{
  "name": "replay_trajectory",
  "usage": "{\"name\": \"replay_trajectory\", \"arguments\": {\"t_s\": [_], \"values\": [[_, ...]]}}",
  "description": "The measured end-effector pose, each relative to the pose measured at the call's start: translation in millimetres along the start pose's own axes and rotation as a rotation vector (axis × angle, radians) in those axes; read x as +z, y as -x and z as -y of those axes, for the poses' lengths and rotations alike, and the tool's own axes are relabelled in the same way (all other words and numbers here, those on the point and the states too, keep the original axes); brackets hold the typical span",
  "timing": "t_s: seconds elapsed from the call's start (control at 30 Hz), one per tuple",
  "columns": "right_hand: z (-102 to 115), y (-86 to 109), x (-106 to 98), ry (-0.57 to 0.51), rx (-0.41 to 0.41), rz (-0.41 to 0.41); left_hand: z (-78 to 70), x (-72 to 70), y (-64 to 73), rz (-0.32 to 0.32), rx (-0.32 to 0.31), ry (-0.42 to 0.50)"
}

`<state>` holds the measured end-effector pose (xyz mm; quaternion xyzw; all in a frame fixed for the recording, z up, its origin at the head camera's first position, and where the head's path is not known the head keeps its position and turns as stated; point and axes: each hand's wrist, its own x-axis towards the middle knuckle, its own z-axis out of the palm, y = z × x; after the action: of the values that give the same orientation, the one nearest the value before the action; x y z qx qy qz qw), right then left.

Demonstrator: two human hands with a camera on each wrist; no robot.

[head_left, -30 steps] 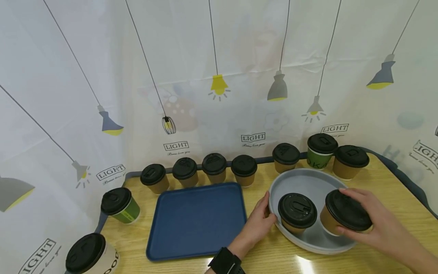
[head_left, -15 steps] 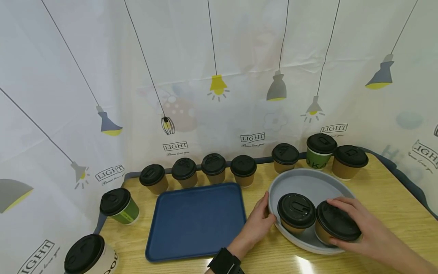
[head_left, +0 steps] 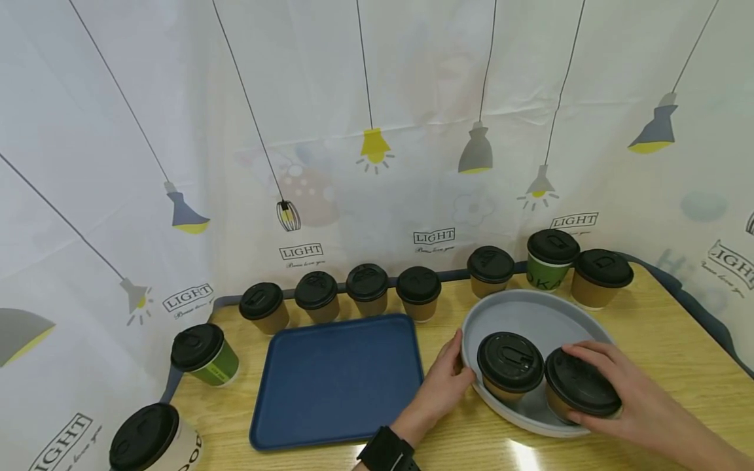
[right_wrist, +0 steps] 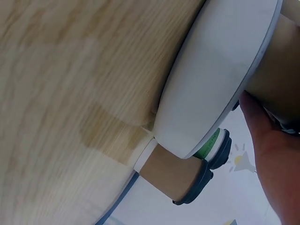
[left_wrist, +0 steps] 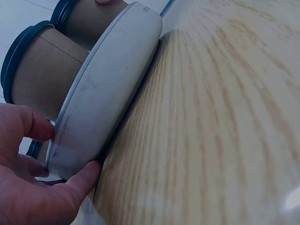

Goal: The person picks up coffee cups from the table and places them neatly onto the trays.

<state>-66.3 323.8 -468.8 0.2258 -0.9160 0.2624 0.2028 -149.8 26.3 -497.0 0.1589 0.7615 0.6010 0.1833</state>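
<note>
My left hand (head_left: pixel 440 387) grips the left rim of a round grey tray (head_left: pixel 518 313). In the left wrist view the fingers (left_wrist: pixel 37 124) reach over the rim, and the thumb (left_wrist: pixel 84 180) presses low on its outer wall. A brown paper coffee cup with a black lid (head_left: pixel 510 361) stands inside the tray. Close to its right, my right hand (head_left: pixel 633 396) holds a second lidded brown coffee cup (head_left: pixel 580 381) around the side near the lid. The right wrist view shows only part of this cup (right_wrist: pixel 281 70); its base is hidden in the head view.
A blue rectangular tray (head_left: pixel 338 383) lies left of the round one. Several lidded cups, such as a brown one (head_left: pixel 419 293), line the table's back edge. A green cup (head_left: pixel 206 354) and a white cup (head_left: pixel 154 437) stand at left. A printed curtain (head_left: pixel 377 196) hangs behind.
My right hand has moved left and toward me with its cup, bringing it close beside the other cup in the round tray. The left hand keeps its hold on the rim.
</note>
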Motion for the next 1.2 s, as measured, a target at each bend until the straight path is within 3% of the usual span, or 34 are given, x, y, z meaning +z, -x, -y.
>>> {"name": "replay_trajectory", "arguments": {"t_s": [0.47,0.67,0.87,1.0,1.2], "values": [[-2,2.3,0,-0.008,-0.044,0.009,0.1,0.1,-0.7,0.003,0.006,-0.015],[-2,3.9,-3,-0.022,0.020,0.059,1.1,0.2,-1.3,-0.003,0.022,-0.011],[2,4.1,-14,-0.134,0.065,0.105,1.6,-0.4,-2.3,-0.007,0.037,0.017],[1,3.5,-24,-0.181,0.089,0.062,1.1,-0.8,-3.8,-0.037,0.042,0.026],[-10,0.8,-29,-0.129,0.118,-0.110,3.6,-1.2,-11.9,-0.139,0.006,0.042]]}}
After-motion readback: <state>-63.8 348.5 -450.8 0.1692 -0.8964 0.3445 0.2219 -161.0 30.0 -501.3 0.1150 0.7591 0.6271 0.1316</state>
